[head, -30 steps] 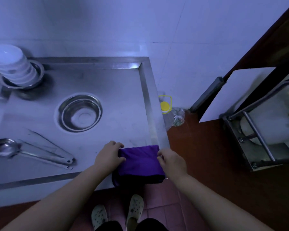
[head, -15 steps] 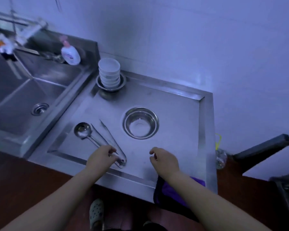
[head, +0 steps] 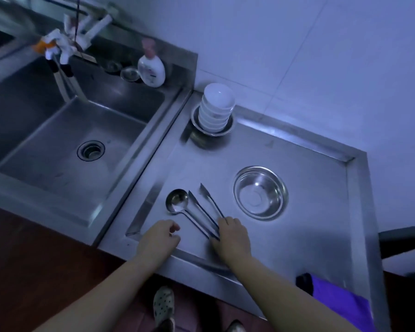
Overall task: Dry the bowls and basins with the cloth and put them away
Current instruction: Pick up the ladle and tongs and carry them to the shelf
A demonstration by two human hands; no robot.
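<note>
A stack of white bowls (head: 217, 109) sits in a steel basin (head: 228, 130) at the back of the steel drainboard (head: 316, 224). Another steel basin (head: 261, 192) stands alone, upright, near the middle. The purple cloth (head: 338, 300) hangs over the front right corner, with no hand on it. My right hand (head: 233, 238) is closed over the joined end of the steel tongs (head: 205, 207). My left hand (head: 159, 238) hovers by the front rim with its fingers curled and nothing in them, left of the ladle (head: 177, 202).
A deep sink (head: 58, 130) lies to the left, with a tap (head: 89, 27) above it, and a soap bottle (head: 152, 68) and small steel dishes (head: 130, 74) on its back ledge. A dark bar (head: 403, 240) juts in at the right. My feet (head: 163, 305) stand below.
Both hands let go of the purple cloth, which stayed draped on the corner. My right hand then moved onto the tongs' end, and my left hand slid off it to the left.
</note>
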